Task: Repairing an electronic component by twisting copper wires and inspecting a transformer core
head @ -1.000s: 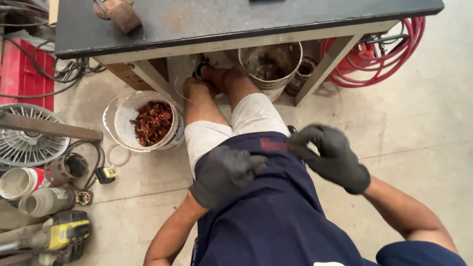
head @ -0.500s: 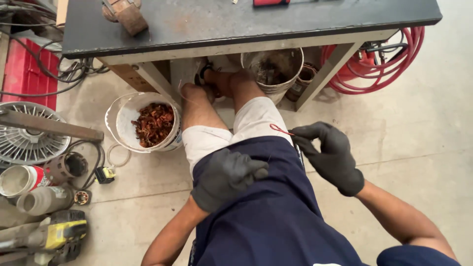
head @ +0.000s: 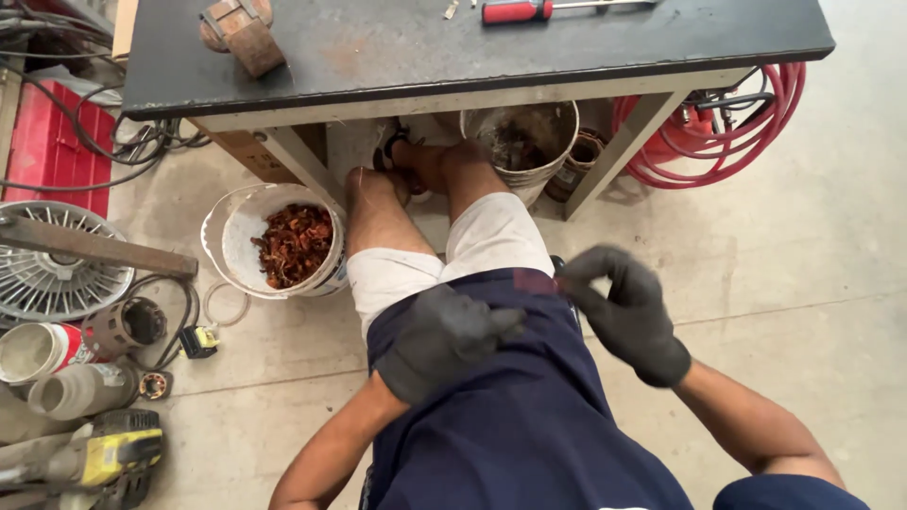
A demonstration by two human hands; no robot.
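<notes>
- Two hands in dark gloves are hovering over a dark blue apron (head: 529, 416) in the head view, which is looking straight down at a sitting person's lap.
- The left hand (head: 444, 340) is curling loosely, fingers bent in, and it is lying on the apron. It is not gripping anything that I can see.
- The right hand (head: 628, 312) is pinching its thumb and first finger together at the top edge of the apron, where a small reddish bit (head: 536, 280) is showing. The picture is too blurry there to tell what that bit is.
- The apron is lying over the person's white shorts (head: 453, 253), with bare legs stretching out under the table.
- A black table (head: 453, 52) is standing at the top of the view. A red-handled screwdriver (head: 529, 10) is lying on it, and a rusty metal block (head: 241, 33) is sitting near its left end.
- A white bucket (head: 274, 241) full of reddish scraps is standing just beside the left leg.
- A grey metal bucket (head: 524, 142) is sitting under the table, by the feet.
- A red hose (head: 746, 127) is coiling on the floor at the right.
- A fan grille (head: 52, 274), some cans and a yellow power tool (head: 104, 458) are lying on the floor at the left.
</notes>
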